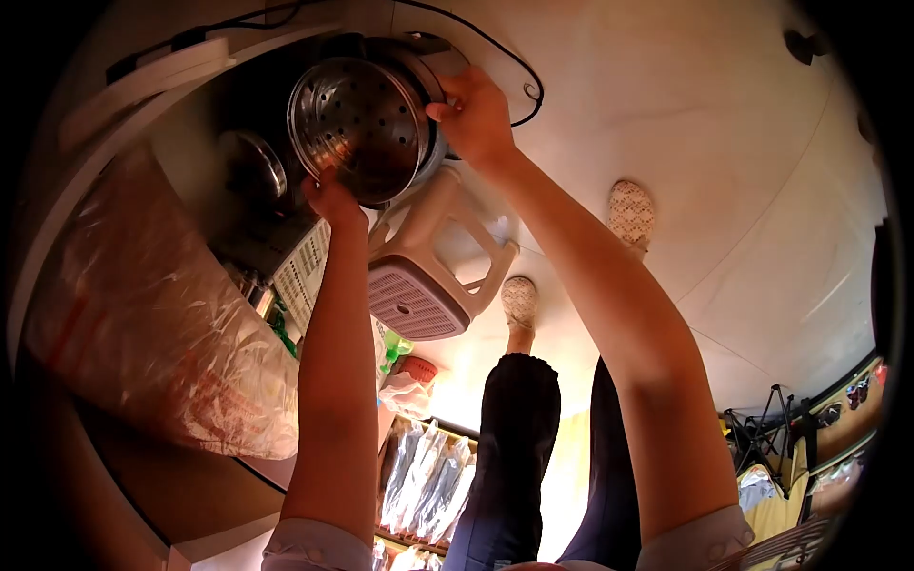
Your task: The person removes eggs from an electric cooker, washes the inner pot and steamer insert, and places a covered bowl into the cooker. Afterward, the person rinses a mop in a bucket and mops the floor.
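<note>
A shiny metal steamer basket (357, 124) with round holes in its base is tilted toward me at the upper left. My left hand (333, 197) pinches its lower rim, fingers closed. On the far right side my right hand (476, 114) is closed at the basket's edge, thumb against the rim; part of its fingers is hidden. Just behind the basket shows a round metal pot or cooker (440, 59), mostly covered. Left of the basket, a round shiny metal piece (257, 164) lies in shadow.
Below the basket a plastic stool (419, 295) lies tipped on the floor. A large clear plastic bag (162, 314) fills the left side. A black cable (519, 62) loops past the cooker. Bagged items (428, 476) hang on a rack; a folding frame (771, 428) stands lower right.
</note>
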The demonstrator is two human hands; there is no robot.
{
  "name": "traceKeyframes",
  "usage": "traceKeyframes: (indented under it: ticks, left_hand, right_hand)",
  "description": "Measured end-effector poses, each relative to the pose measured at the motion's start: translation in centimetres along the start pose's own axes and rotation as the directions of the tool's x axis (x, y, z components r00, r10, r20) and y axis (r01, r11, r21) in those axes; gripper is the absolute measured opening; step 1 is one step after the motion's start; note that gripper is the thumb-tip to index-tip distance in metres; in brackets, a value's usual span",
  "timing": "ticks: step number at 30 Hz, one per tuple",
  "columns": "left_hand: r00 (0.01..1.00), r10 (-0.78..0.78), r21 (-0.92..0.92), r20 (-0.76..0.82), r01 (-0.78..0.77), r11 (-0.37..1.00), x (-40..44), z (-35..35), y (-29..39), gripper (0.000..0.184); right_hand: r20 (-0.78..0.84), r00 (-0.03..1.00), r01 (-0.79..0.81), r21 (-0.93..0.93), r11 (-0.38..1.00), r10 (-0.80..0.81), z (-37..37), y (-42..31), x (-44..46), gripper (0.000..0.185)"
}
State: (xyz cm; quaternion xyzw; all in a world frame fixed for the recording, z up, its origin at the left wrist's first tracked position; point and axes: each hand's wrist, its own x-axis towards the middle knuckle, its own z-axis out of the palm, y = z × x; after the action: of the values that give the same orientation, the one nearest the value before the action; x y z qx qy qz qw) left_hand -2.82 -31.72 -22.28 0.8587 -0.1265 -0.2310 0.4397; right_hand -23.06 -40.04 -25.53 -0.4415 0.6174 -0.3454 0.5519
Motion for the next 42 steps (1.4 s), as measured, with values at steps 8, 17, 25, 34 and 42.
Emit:
traceKeyframes:
  ticks: [8,17,25,34,42]
  left_hand:
    - [0.999,0.007,0.025,-0.036,-0.006,1.0,-0.5,1.3,0.5,0.025]
    - [0.977,-0.008,0.081,-0.215,0.026,0.996,-4.3,0.8,1.8,0.027]
    - [0.909,-0.272,-0.195,-0.317,0.219,0.956,-8.8,-2.4,0.9,0.014]
    - [0.949,-0.253,-0.257,-0.189,0.201,0.945,-7.0,-1.8,-0.3,0.018]
    - [0.936,-0.353,-0.184,0.012,0.349,0.919,-6.5,0.3,0.3,0.029]
  right_hand:
    - [0.037,0.999,0.042,-0.091,0.995,-0.039,-1.6,-0.7,0.6,0.023]
    - [0.169,0.902,0.396,0.044,0.917,-0.397,-0.1,5.8,9.3,0.033]
    - [0.473,0.859,-0.155,-0.12,0.981,0.194,2.1,2.0,10.6,0.057]
    - [0.539,0.799,-0.129,-0.277,0.952,0.265,3.5,5.2,12.2,0.078]
    - [-0.001,0.974,-0.228,-0.074,0.971,0.229,-15.3,9.7,-5.2,0.042]
